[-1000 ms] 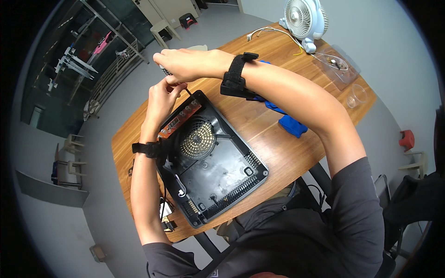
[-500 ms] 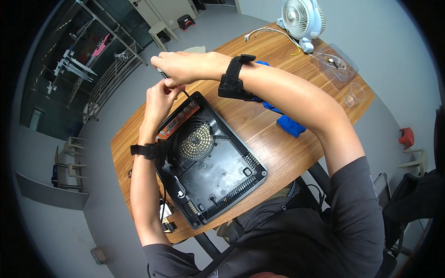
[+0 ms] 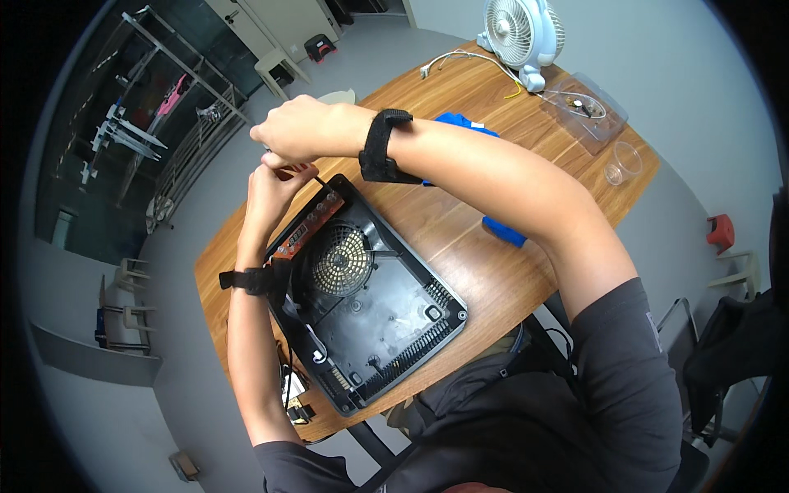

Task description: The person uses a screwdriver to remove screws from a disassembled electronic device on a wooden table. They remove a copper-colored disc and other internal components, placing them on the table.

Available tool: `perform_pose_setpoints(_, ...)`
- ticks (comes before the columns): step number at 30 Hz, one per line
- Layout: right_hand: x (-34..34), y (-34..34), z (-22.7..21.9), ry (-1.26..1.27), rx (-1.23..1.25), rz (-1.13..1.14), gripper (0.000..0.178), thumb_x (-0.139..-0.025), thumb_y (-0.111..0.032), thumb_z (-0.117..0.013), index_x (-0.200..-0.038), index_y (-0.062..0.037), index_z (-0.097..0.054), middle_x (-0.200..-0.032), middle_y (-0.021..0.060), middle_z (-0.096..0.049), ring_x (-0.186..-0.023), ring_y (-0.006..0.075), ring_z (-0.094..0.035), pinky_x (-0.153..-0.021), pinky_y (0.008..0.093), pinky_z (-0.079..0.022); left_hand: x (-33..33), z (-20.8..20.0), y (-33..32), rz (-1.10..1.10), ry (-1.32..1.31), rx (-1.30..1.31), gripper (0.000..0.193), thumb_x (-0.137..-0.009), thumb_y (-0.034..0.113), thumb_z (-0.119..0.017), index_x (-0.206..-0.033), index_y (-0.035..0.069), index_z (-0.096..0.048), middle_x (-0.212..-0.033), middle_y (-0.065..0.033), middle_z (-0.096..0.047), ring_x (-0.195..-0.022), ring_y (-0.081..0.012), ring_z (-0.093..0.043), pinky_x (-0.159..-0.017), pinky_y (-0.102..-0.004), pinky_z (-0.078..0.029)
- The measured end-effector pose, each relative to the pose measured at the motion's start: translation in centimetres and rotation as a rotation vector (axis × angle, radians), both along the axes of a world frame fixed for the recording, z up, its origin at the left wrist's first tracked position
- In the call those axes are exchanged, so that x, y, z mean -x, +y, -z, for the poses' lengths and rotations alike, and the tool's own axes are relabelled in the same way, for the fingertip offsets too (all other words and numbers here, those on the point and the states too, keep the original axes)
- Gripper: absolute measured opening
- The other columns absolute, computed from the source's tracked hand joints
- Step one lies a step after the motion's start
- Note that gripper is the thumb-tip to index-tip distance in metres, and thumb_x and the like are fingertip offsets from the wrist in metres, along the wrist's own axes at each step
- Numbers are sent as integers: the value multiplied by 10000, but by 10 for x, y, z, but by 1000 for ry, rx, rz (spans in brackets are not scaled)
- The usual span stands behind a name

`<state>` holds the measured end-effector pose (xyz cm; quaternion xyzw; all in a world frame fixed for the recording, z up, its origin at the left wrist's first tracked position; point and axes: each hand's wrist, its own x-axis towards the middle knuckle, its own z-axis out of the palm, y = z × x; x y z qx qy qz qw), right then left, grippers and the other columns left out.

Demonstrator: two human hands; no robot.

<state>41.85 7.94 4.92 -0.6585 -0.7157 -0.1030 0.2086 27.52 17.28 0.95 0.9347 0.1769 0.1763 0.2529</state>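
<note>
A black open appliance housing lies slanted on the wooden table, with a round fan grille inside it. Along its far left edge runs an orange-brown circuit board with round buttons and a small display. Over the far corner my left hand is closed, fingertips pinching a thin dark shaft that slants toward the board's end. Just above it my right hand is closed too, apparently round the same tool; its grip hides the handle. Whether the tip touches the board I cannot tell.
A pale blue fan stands at the far right, near a clear plastic tray of small parts and a clear cup. Blue cloth lies under my right forearm. Cables and a white box sit by the left edge.
The view has shifted slightly. Both hands appear a little lower over the housing's far corner, my right hand turned more, with the patterned part under it now hidden. The housing stays put.
</note>
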Motion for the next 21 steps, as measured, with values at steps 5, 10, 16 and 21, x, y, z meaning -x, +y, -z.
perform_pose_setpoints(5, 6, -5, -2, 10, 3, -28, 372, -892, -317, -634, -1079, 3, -656, -883, 216, -737, -854, 392, -723, -762, 494, -575, 6, 2, 13, 130, -31, 243, 186, -911, 113, -749, -1017, -39, -736, -932, -82, -775, -891, -143, -709, -834, -301, -545)
perform_pose_setpoints(10, 10, -6, 0, -50, -101, 37, 332, -901, -328, -621, -928, -12, -722, -792, 183, -733, -778, 352, -732, -714, 463, -579, 2, -3, 6, 67, -31, 139, 209, -877, 130, -774, -980, -49, -740, -897, -87, -775, -853, -134, -705, -789, -298, -543)
perform_pose_setpoints(16, 14, 2, -5, -133, -93, 155, 293, -870, -276, -647, -748, -31, -752, -748, 163, -738, -740, 314, -745, -703, 431, -586, -5, 1, 0, -28, -49, 46, 271, -829, 171, -812, -947, -62, -738, -876, -82, -775, -815, -130, -701, -741, -305, -539)
perform_pose_setpoints(21, 11, 2, -2, -38, -46, 53, 293, -829, -288, -666, -826, -7, -751, -821, 179, -753, -802, 331, -750, -745, 440, -588, -6, -5, -5, -38, -2, -2, 316, -840, 222, -835, -973, -50, -744, -888, -120, -782, -844, -151, -725, -762, -312, -548)
